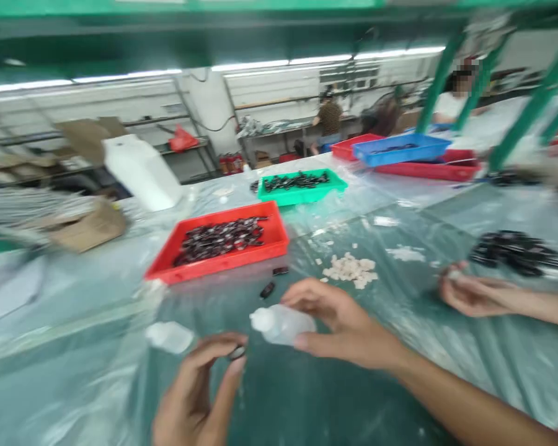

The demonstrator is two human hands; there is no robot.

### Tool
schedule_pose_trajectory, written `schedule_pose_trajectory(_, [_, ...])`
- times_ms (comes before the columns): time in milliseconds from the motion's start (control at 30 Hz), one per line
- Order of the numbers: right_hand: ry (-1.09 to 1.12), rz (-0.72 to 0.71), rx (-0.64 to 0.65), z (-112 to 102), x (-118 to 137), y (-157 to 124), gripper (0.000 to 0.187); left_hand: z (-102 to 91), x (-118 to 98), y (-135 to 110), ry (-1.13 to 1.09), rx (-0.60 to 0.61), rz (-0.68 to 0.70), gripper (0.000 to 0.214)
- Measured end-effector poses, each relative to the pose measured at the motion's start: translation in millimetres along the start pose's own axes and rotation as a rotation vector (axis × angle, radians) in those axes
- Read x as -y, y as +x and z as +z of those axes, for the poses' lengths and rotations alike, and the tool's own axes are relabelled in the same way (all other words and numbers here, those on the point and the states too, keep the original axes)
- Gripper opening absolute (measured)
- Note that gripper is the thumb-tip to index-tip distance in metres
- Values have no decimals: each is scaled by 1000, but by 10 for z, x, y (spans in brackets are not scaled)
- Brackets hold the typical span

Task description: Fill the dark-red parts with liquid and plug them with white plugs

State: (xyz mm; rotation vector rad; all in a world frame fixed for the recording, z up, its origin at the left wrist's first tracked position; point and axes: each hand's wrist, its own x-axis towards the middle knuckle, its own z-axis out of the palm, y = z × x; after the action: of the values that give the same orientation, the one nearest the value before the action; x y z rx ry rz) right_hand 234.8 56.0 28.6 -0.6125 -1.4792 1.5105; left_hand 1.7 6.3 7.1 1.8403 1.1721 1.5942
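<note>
Between the thumb and fingertips of my left hand (202,387) is a small dark piece (237,353) with a pale face; its exact kind is blurred. My right hand (337,322) grips a translucent white squeeze bottle (283,324), tipped on its side with its nozzle pointing left toward the small piece. Nozzle and piece are apart. A second white squeeze bottle (170,337) lies on the table left of my hands. Two loose dark pieces, one of them a small black piece (267,289), rest just beyond the bottle I hold.
A red tray (223,262) and a green tray (302,197) hold many dark pieces. Small off-white bits (350,269) lie in a pile. At the right, a co-worker's hand (469,291) is near a black heap (518,252). Blue tray (402,152) and red trays stand farther back.
</note>
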Motion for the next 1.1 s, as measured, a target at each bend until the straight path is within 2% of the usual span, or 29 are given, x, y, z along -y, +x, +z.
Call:
schedule_pose_trajectory(67, [-74, -25, 18, 20, 48, -41, 32, -60, 24, -27, 32, 28, 27, 14])
schedule_pose_trajectory(267, [-561, -207, -6, 101, 56, -106, 44, -101, 32, -24, 10, 67, 78, 26])
schedule_pose_trajectory(533, [-748, -293, -30, 102, 6, -108, 38, -137, 22, -10, -39, 87, 124, 40])
schedule_pose_trajectory(800, [-880, -403, -110, 106, 2, -180, 34, -149, 60, -16, -36, 118, 146, 44])
schedule_pose_trajectory(1000, [-1131, -577, -32, 95, 66, -221, 44, -156, 81, -33, -24, 138, 127, 44])
schedule_pose_trajectory(1100, [-1154, -657, -84, 125, 108, -183, 39, -154, 87, -37, -29, 150, 125, 43])
